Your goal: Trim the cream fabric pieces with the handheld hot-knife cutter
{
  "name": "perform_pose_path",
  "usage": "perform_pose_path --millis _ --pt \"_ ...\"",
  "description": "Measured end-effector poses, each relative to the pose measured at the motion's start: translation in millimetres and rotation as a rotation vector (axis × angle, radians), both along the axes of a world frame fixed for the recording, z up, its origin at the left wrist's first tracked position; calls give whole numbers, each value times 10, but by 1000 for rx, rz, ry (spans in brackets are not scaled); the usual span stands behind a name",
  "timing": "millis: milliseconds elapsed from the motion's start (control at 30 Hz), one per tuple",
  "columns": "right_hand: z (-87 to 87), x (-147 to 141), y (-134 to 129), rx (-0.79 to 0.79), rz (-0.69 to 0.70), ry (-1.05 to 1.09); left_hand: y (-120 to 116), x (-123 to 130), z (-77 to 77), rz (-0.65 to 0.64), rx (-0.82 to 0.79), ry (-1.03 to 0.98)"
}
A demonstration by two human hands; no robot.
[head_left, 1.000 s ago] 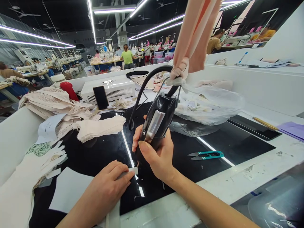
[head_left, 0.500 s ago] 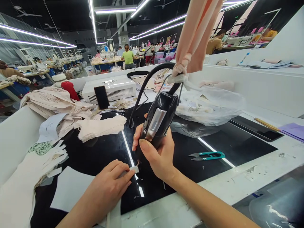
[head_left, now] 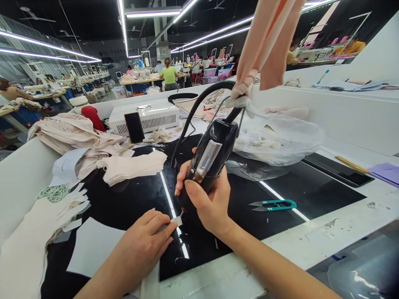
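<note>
My right hand [head_left: 215,203] is wrapped round a black corded hand tool [head_left: 220,137] with a silver lever on its side. The tool leans, and its lower end points down at the black work surface [head_left: 131,199]. A narrow metal tip touches or nearly touches the end of a small pale strip [head_left: 177,221]; which of the two cannot be made out. Lower left, my left hand [head_left: 146,236] lies palm down, its fingers together and holding that strip against the surface. Part of the strip is hidden under the fingers. A knotted pink cloth band [head_left: 260,45] rises from the tool's top.
Teal thread snips [head_left: 274,205] lie to the right. Cream fabric pieces [head_left: 134,166] and a white paper-like panel [head_left: 95,247] lie left. Behind stand a phone [head_left: 134,128] and a white vented box [head_left: 146,114]. A clear plastic bag [head_left: 277,139] holds scraps.
The tool's upper end and the pink band have shifted slightly to the right. Both hands keep their holds, and the strip stays almost where it was.
</note>
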State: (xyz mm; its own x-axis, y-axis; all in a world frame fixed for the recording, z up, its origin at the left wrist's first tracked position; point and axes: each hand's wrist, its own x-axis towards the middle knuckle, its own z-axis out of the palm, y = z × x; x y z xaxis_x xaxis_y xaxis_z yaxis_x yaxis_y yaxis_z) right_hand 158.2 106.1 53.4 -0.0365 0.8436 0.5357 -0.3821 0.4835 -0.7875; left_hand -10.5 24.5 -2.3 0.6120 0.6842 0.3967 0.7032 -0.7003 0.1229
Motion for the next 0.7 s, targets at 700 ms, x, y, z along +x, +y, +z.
perform_pose_path --millis 700 --pt "21 8 -38 -12 58 18 -13 5 -17 21 -16 13"
